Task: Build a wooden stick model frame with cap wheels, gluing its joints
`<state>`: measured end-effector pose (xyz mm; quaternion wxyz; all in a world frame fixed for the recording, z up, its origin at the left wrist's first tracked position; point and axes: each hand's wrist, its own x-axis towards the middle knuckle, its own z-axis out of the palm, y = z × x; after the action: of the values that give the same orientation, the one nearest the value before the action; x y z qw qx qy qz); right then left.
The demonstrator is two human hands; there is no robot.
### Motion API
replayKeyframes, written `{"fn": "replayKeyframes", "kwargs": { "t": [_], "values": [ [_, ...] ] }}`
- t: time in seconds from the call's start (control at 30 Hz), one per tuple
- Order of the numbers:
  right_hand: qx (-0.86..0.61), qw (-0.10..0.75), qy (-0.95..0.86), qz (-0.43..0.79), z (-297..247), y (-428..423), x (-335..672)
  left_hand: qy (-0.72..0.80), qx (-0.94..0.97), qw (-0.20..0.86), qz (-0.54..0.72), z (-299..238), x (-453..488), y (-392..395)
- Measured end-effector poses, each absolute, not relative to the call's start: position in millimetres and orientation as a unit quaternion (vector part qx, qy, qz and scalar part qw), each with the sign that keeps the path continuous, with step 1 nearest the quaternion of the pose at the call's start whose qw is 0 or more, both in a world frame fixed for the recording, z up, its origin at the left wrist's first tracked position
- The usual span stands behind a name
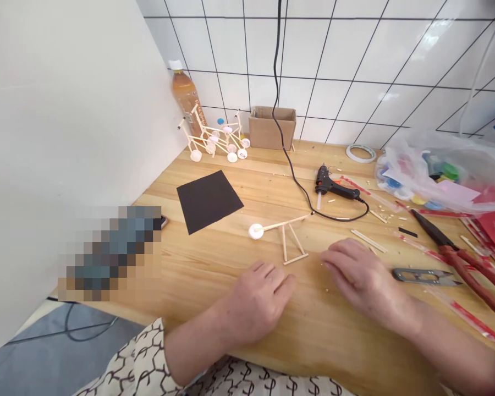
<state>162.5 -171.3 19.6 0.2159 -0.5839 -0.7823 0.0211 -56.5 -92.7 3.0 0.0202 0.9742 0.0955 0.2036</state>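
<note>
The left hand (258, 300) and right hand (361, 278) rest open and empty just before the pale wooden-stick frame (286, 223), apparently half-built with only one white bottle-cap wheel (256, 231) attached.

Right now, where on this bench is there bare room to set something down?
Bare wood: between the black sheet and the left hand, and between that sheet and the glue-gun cord. Crowded right of the right hand: snips, pliers, sticks, plastic bag.
</note>
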Motion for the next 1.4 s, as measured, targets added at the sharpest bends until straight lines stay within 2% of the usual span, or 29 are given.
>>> {"fn": "replayKeyframes", "kwargs": {
  "t": [0.23, 1.4],
  "values": [
    [-0.579, 0.181, -0.795, 0.03, 5, -176, 151, 0.122, 0.979, 0.022, 0.162, -6, -49, -92],
    [-0.57, 0.191, -0.798, 0.043, -2, -170, 154, 0.131, 0.974, 0.037, 0.18, -13, -49, -86]
  ]
}}
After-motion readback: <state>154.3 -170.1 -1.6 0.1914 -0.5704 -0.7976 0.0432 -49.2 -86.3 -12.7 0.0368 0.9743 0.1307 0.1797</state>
